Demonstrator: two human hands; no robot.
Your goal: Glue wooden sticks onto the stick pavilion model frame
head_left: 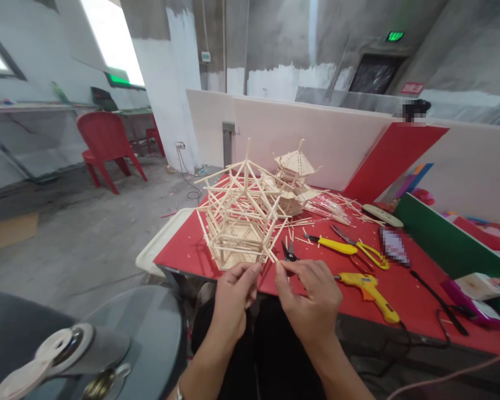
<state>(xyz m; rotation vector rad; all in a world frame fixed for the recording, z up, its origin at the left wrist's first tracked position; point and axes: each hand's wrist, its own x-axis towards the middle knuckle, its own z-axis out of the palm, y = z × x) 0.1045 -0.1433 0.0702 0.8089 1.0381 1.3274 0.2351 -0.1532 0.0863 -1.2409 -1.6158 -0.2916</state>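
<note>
- Shows an open stick frame, pavilion-like, at the near left of a red worktop.
- Places the left hand just by the frame's near edge, thumb and finger close together; cannot tell this grip as holding or bare.
- Places the right hand near the frame's right corner, pinching narrowly beside a stick end; cannot tell a firm hold.
- Includes a roofed stick model farther back, plus a yellow glue gun near right.
</note>
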